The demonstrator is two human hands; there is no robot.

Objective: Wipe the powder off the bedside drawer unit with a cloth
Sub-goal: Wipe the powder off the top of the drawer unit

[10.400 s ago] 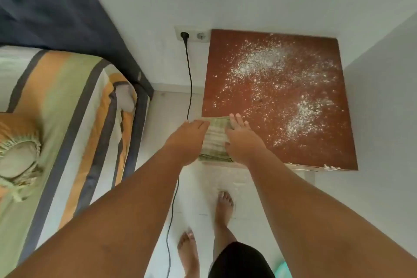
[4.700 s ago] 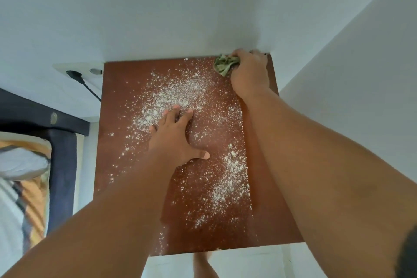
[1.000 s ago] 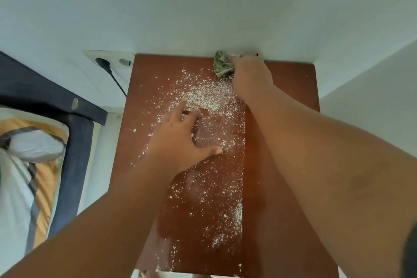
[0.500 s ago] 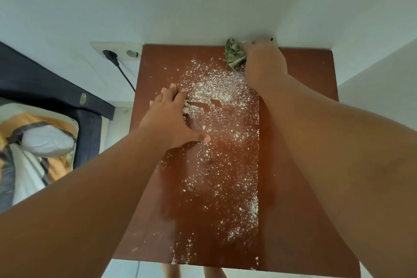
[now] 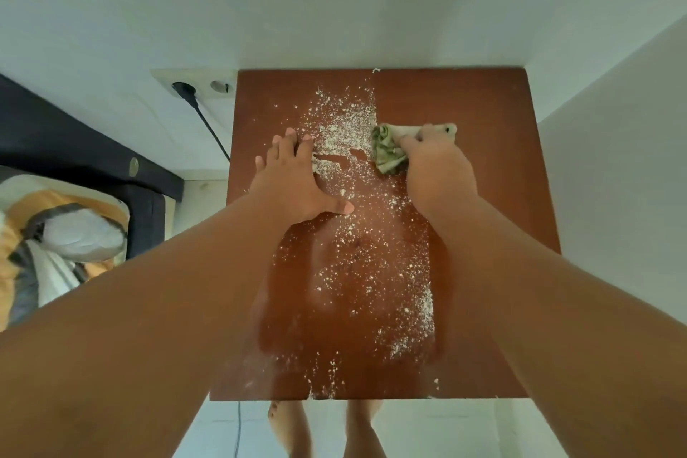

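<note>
On drawer unit [image 5: 487, 115], one cloth [image 5: 387, 152], two hands [image 5: 293, 184] [image 5: 438, 171]

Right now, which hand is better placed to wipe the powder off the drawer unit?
Right. The right hand grips the cloth beside the powder band; the left hand lies flat on the drawer unit, holding nothing.
</note>
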